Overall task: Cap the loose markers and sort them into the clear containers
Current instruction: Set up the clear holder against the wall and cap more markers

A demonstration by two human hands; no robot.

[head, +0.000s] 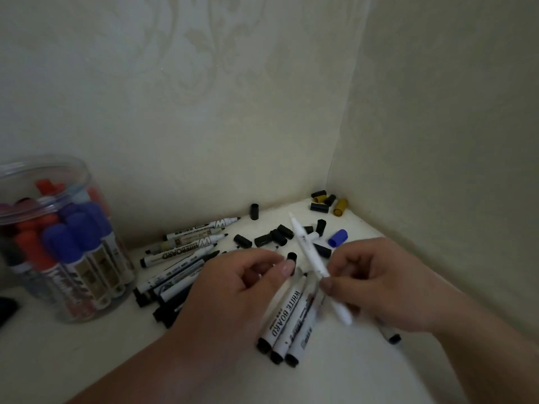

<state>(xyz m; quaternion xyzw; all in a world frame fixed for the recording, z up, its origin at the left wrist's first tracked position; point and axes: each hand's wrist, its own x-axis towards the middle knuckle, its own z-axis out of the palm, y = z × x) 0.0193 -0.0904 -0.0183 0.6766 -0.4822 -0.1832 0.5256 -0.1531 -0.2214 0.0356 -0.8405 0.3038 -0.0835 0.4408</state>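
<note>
My right hand (376,279) pinches a slim white marker (310,252) near its middle, its uncapped tip pointing up and away. My left hand (233,287) pinches a small black cap (291,257) between thumb and fingers, just left of that marker. Several uncapped whiteboard markers (186,243) lie in a heap on the white surface under and left of my hands; three more (287,319) lie between my hands. Loose black caps (268,237) and a blue cap (338,237) are scattered behind them. A clear round container (52,246) at the left holds several capped red and blue markers.
The surface sits in a corner: a patterned wall behind and a plain wall at the right. A few black and yellow caps (329,202) lie deep in the corner. A dark object (7,309) shows at the left edge. One marker end (393,338) pokes out under my right wrist.
</note>
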